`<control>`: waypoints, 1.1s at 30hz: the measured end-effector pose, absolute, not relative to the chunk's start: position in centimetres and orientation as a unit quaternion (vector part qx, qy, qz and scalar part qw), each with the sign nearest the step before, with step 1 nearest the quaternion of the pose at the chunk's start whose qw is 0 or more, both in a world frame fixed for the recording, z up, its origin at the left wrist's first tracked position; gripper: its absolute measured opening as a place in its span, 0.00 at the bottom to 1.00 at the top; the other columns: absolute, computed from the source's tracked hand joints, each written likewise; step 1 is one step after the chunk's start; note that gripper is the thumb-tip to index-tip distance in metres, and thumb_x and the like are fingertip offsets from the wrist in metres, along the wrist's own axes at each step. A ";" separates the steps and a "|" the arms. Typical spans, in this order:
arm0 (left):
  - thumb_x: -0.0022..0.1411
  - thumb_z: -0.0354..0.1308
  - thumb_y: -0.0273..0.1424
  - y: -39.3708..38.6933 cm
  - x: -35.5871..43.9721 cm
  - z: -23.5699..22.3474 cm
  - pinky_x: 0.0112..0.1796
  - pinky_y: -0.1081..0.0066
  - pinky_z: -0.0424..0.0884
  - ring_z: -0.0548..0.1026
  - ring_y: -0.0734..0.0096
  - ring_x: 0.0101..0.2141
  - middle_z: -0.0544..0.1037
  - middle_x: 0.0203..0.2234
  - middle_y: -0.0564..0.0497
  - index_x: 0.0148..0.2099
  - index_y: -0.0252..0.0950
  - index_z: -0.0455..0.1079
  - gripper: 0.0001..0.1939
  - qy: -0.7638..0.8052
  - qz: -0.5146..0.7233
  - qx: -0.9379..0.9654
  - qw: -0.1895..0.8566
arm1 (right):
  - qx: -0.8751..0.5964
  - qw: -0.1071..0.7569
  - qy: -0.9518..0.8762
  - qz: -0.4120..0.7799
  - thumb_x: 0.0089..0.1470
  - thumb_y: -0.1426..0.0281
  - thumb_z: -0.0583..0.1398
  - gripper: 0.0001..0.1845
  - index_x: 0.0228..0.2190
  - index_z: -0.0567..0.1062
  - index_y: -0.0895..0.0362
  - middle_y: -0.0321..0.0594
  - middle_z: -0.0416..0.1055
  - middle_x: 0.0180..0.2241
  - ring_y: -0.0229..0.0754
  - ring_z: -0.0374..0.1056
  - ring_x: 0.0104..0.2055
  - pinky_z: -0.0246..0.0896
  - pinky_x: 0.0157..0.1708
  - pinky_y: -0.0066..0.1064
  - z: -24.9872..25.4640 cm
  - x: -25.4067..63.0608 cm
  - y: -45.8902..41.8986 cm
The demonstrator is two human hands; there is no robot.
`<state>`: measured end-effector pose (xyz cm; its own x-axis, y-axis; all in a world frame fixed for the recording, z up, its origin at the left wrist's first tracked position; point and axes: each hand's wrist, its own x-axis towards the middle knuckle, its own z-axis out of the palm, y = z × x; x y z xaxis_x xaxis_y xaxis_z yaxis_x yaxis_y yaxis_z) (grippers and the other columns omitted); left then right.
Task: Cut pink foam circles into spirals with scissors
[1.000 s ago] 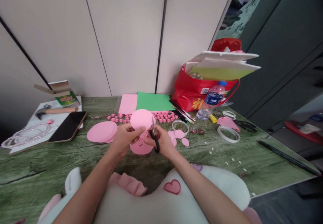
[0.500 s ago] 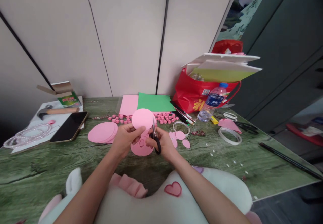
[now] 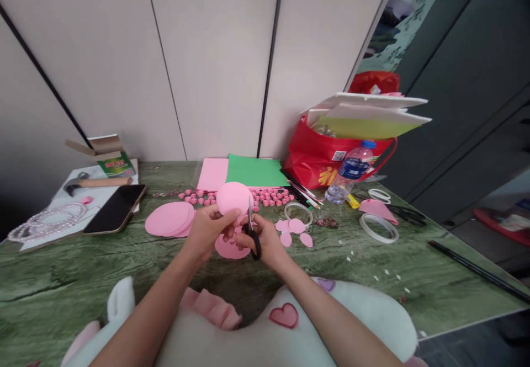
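Observation:
My left hand pinches the lower left edge of a round pink paper disc, held above the table. Black-handled scissors are in my right hand, their blades pointing up against the disc's right edge. Whether the blades are parted is too small to tell. Beneath my hands lies another pink paper piece, partly covered by my fingers. A stack of pink paper ovals rests to the left, and small pink paper petals lie to the right.
Pink beads line up before a green sheet. A red bag and water bottle stand at back right, with tape rolls nearby. A phone and hammer lie left. A plush cushion fills my lap.
The scissors have turned more upright and shifted slightly left along the disc's edge with my right hand. My left hand keeps its grip on the disc. The view has shifted slightly.

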<state>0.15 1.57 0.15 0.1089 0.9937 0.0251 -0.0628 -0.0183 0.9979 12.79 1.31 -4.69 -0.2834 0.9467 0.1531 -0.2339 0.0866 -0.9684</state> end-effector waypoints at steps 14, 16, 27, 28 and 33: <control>0.43 0.60 0.31 1.7 0.0 -0.2 0.12 0.80 0.52 0.59 0.83 0.10 0.65 0.09 0.58 0.20 0.32 0.63 0.09 0.469 0.482 0.510 0.536 | -0.330 0.520 -0.542 0.572 0.29 0.67 0.66 0.24 0.29 0.61 0.56 0.28 0.60 0.19 0.30 0.56 0.19 0.52 0.20 0.22 -4.8 13.0 1.6; 0.43 0.60 0.30 1.7 0.0 -0.2 0.12 0.80 0.52 0.59 0.83 0.10 0.64 0.08 0.58 0.20 0.32 0.64 0.09 0.466 0.483 0.515 0.534 | -0.333 0.518 -0.537 0.576 0.29 0.67 0.66 0.24 0.29 0.61 0.56 0.28 0.60 0.19 0.30 0.55 0.19 0.52 0.20 0.22 -4.7 13.0 1.5; 0.43 0.59 0.30 1.7 0.0 0.0 0.12 0.80 0.52 0.59 0.84 0.10 0.64 0.08 0.58 0.18 0.32 0.62 0.10 0.467 0.493 0.514 0.524 | -0.339 0.524 -0.529 0.575 0.28 0.66 0.66 0.22 0.27 0.63 0.57 0.27 0.62 0.15 0.31 0.58 0.15 0.53 0.16 0.22 -4.5 13.1 1.5; 0.44 0.59 0.29 1.6 0.0 0.0 0.12 0.81 0.52 0.59 0.84 0.10 0.64 0.08 0.58 0.18 0.32 0.62 0.10 0.466 0.492 0.516 0.524 | -0.339 0.524 -0.529 0.575 0.28 0.67 0.66 0.22 0.27 0.63 0.57 0.27 0.63 0.15 0.31 0.58 0.15 0.53 0.16 0.22 -4.5 13.1 1.5; 0.44 0.59 0.28 1.6 0.0 0.3 0.12 0.81 0.52 0.58 0.84 0.10 0.64 0.08 0.59 0.18 0.32 0.62 0.10 0.460 0.495 0.516 0.526 | -0.347 0.521 -0.525 0.577 0.28 0.67 0.66 0.21 0.26 0.63 0.57 0.28 0.64 0.14 0.31 0.58 0.14 0.53 0.15 0.22 -4.4 13.0 1.5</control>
<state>-0.03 1.59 0.27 0.0871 0.9959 0.0257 -0.0455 -0.0218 0.9987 12.99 1.50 -4.41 -0.2159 0.9652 0.1477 -0.2376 0.0948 -0.9667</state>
